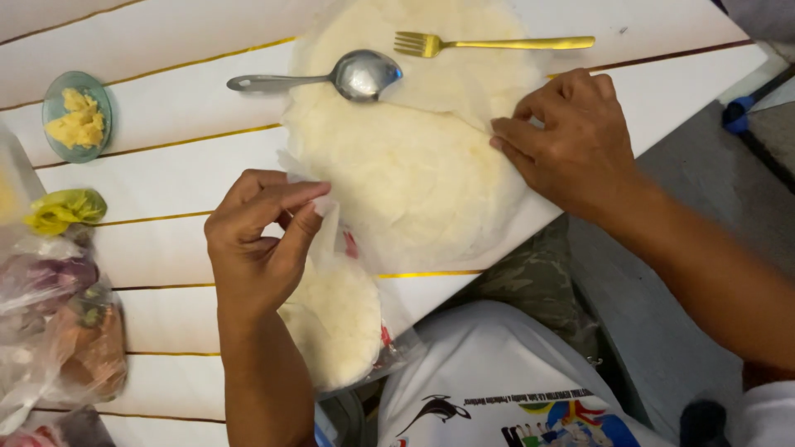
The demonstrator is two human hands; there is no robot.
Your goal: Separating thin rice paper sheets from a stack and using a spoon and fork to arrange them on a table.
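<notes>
Clearly, the work centres on a thin, pale round wrapper sheet [414, 165] spread flat on the white surface [166, 108], near its right edge. The left hand [257, 240] pinches the sheet's near-left edge between thumb and fingertips [310, 194], fingers drawn close together on the film, lifting it slightly. The right hand [571, 136] rests on the sheet's right edge, fingers narrowed and pressing down where a fold of the top layer begins.

To separate such a delicate layer well, the judgement is that the pull should stay slow and low, with the right hand anchoring what lies beneath so nothing tears or drags.

Just below the left hand lies a stack of similar rounds in a clear packet [339, 323], hanging over the near edge of the surface. On the far part of the sheet sit a silver spoon [348, 76] and, beyond it, a gold fork [489, 43]; both weigh it down. Far left stands a small blue-green dish [76, 116] holding yellow pieces, and clear bags of food [58, 314] crowd the near left.
</notes>
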